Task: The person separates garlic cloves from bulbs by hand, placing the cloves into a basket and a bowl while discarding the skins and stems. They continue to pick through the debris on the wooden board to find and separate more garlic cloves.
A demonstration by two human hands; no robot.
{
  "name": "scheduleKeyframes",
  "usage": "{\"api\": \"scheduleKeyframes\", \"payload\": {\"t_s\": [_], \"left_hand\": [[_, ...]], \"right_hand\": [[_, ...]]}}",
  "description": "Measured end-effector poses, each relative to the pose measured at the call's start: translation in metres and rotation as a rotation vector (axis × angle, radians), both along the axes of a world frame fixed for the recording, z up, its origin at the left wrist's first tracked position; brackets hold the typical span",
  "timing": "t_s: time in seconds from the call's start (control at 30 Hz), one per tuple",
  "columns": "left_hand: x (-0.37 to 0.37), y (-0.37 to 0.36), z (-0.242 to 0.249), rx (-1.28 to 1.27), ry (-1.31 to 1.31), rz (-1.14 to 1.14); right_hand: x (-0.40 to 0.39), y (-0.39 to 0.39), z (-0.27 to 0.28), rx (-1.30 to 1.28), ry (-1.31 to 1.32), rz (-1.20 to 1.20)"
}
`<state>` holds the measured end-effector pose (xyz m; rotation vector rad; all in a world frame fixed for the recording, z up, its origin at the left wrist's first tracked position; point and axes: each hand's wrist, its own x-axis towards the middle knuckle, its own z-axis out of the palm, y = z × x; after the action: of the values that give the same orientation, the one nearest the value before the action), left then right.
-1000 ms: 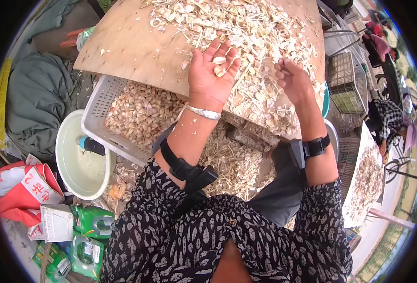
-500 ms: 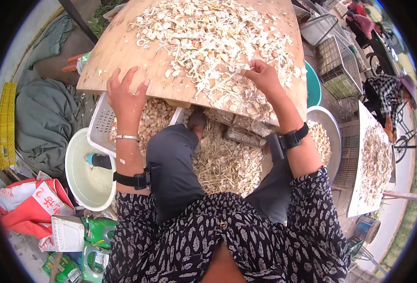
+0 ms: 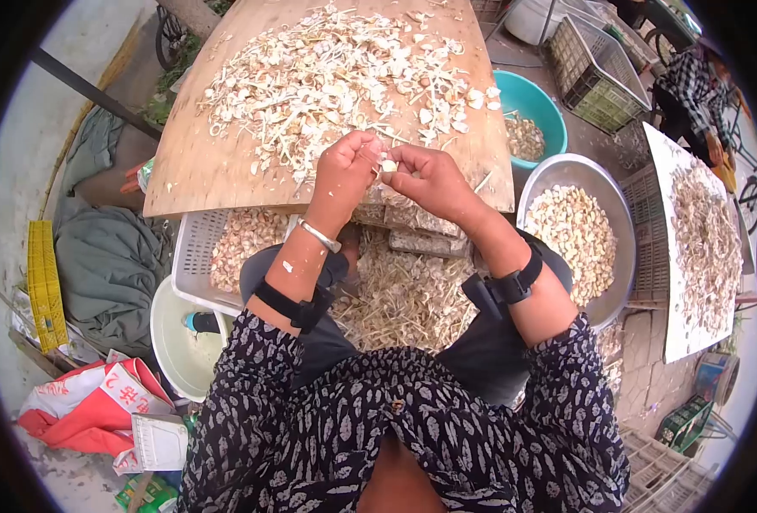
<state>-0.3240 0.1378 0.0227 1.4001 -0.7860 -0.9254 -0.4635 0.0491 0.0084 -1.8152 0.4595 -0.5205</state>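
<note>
Over the front edge of the wooden board (image 3: 190, 171), both hands meet. My right hand (image 3: 430, 178) pinches a small pale garlic clove (image 3: 388, 166) between thumb and fingers. Close beside it, my left hand (image 3: 348, 175) has its fingertips pressed together at the clove, on a thin pinkish bit of skin. Behind them, garlic skins and stalks (image 3: 310, 85) lie heaped on the board. Below the board, more peelings (image 3: 413, 295) cover the ground between the knees.
At right are a metal bowl of cloves (image 3: 571, 239), a teal basin (image 3: 532, 103) and a white board with peelings (image 3: 699, 248). A person in a checked shirt (image 3: 691, 94) sits beyond. At left are a white crate (image 3: 195, 256) and a pale green basin (image 3: 177, 359).
My left hand has moved right from the board's left edge, its spread fingers now closed. My right hand has moved left to meet it. The camera view has shifted.
</note>
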Motion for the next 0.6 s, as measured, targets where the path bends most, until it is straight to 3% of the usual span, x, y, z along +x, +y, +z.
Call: {"api": "scheduleKeyframes", "payload": {"t_s": [0.03, 0.1, 0.13, 0.17, 0.2, 0.27, 0.33, 0.4, 0.43, 0.5, 0.6], "left_hand": [[-0.002, 0.002, 0.002, -0.024, 0.095, 0.029], [0.003, 0.013, 0.008, 0.073, 0.019, -0.027], [0.007, 0.015, 0.010, 0.167, -0.046, -0.076], [0.015, 0.008, -0.001, 0.171, -0.417, -0.230], [0.015, -0.008, 0.002, 0.188, -0.428, -0.249], [0.005, -0.056, 0.014, 0.074, -0.825, -0.093], [0.002, -0.121, 0.010, 0.069, -0.890, -0.122], [0.010, -0.187, -0.025, -0.002, -1.216, -0.213], [0.011, -0.206, -0.036, 0.000, -1.206, -0.217], [0.007, -0.231, -0.050, 0.091, -1.524, -0.373], [0.002, -0.237, -0.058, 0.244, -1.570, -0.469]], "right_hand": [[-0.006, -0.009, 0.004, 0.002, -0.014, -0.014], [-0.024, -0.027, 0.008, 0.532, -0.036, -0.095], [-0.035, -0.044, 0.001, 0.743, -0.181, -0.101], [-0.045, -0.065, -0.006, 0.800, -0.276, -0.078], [-0.052, -0.076, -0.005, 0.818, -0.322, -0.163], [-0.062, -0.093, -0.001, 0.892, -0.476, -0.200], [-0.062, -0.113, -0.011, 0.889, -0.546, -0.338], [-0.064, -0.134, -0.029, 0.949, -0.509, -0.407], [-0.065, -0.141, -0.035, 1.003, -0.483, -0.470], [-0.064, -0.143, -0.032, 1.012, -0.461, -0.523], [-0.054, -0.139, -0.024, 0.939, -0.391, -0.619]]}}
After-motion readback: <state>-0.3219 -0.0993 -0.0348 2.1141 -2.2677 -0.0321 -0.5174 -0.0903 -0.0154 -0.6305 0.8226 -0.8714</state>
